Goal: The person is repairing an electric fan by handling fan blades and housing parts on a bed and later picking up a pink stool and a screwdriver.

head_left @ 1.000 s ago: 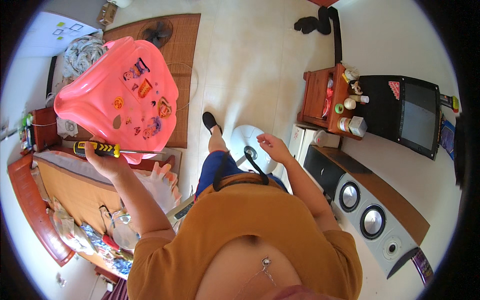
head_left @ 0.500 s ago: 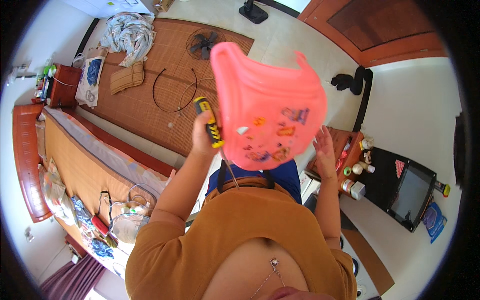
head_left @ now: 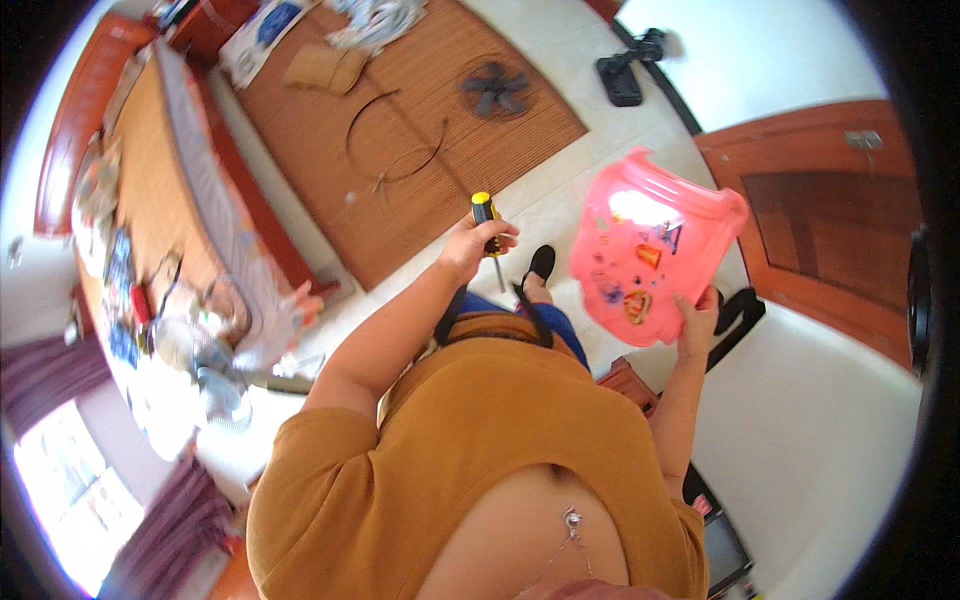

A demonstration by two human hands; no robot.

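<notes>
In my left hand (head_left: 466,250), closed around its handle, is a yellow-and-black screwdriver (head_left: 484,210) whose shaft points down towards my body. Out to the right, my right hand (head_left: 698,322) grips the lower right edge of a pink moulded plastic panel (head_left: 640,255). Colourful cartoon stickers cover the panel's face, and its upper edge is curved, with projecting corners. A gap separates the screwdriver from the panel. Part of my right hand's fingers is hidden by the panel.
Ahead lies a brown mat (head_left: 420,190) with a dark fan blade (head_left: 494,90) and a thin hoop (head_left: 370,125) on it. A bed (head_left: 165,180) is at the left. Beyond the panel are a wooden door (head_left: 820,230) and a black stand (head_left: 620,82).
The pink panel has moved right, away from my left hand, and is now gripped by my right hand. My left hand keeps the screwdriver. The view has turned to the right.
</notes>
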